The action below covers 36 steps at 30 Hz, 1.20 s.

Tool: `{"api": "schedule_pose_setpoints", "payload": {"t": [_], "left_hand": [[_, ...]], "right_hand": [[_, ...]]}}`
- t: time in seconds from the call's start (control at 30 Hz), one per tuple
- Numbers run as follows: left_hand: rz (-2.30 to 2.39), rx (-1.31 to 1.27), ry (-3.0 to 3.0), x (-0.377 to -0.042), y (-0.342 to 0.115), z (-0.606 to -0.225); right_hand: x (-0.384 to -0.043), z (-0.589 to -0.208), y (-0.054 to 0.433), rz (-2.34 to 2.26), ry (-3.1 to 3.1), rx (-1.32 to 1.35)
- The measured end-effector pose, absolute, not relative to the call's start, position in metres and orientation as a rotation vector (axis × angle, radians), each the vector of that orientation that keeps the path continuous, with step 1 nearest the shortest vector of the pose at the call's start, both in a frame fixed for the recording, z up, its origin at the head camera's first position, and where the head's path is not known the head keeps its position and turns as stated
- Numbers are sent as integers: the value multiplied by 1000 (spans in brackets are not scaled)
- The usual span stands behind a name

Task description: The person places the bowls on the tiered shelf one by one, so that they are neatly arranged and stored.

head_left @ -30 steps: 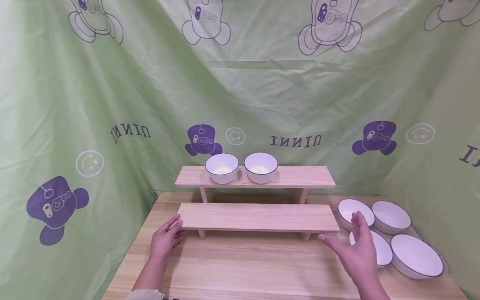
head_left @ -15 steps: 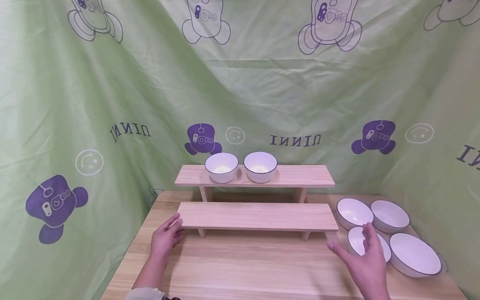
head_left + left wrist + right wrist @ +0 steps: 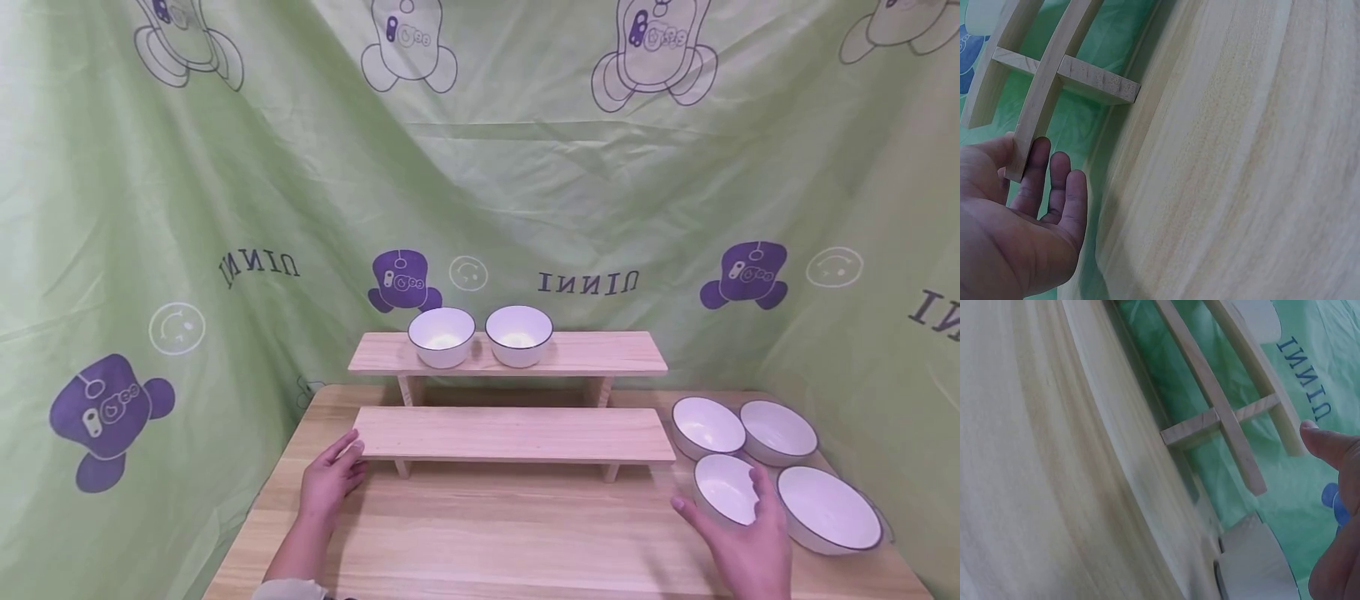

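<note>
A two-tier wooden shelf (image 3: 517, 433) stands on the table. My left hand (image 3: 326, 487) grips the left end of its lower board; in the left wrist view, the thumb lies on one face of the board (image 3: 1038, 103) and fingers on the other. On the right, my right hand (image 3: 753, 546) hovers with thumb and fingers spread at the near side of a white, dark-rimmed bowl (image 3: 723, 487), partly covering it. Whether it touches the bowl cannot be told. In the right wrist view, the thumb (image 3: 1329, 445) shows apart from the white bowls (image 3: 1257, 562).
Two white bowls (image 3: 442, 337) sit side by side on the upper board, left of its right half. Three more bowls (image 3: 828, 508) cluster around the one by my right hand. A green printed cloth (image 3: 480, 183) hangs behind and beside the wooden table (image 3: 480, 533).
My right hand has moved right and toward the table's front, from the shelf's right end to the nearer left bowl. My left hand has stayed at the shelf.
</note>
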State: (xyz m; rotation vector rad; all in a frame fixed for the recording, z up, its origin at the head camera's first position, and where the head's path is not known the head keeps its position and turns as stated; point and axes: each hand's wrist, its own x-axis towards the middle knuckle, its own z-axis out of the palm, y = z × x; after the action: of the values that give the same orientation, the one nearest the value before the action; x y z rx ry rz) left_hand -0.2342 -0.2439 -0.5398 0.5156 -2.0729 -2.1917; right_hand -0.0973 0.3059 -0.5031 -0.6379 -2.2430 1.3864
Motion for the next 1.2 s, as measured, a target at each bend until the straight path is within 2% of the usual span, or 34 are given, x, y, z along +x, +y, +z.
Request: {"api": "schedule_pose_setpoints", "payload": {"t": [0.6, 1.2], "left_hand": [[-2219, 521, -2084, -235, -246, -541], [-2198, 508, -2092, -233, -245, -540]], "right_hand": [[-95, -522, 319, 1283, -2176, -771], [-95, -532, 324, 1222, -2183, -777]]}}
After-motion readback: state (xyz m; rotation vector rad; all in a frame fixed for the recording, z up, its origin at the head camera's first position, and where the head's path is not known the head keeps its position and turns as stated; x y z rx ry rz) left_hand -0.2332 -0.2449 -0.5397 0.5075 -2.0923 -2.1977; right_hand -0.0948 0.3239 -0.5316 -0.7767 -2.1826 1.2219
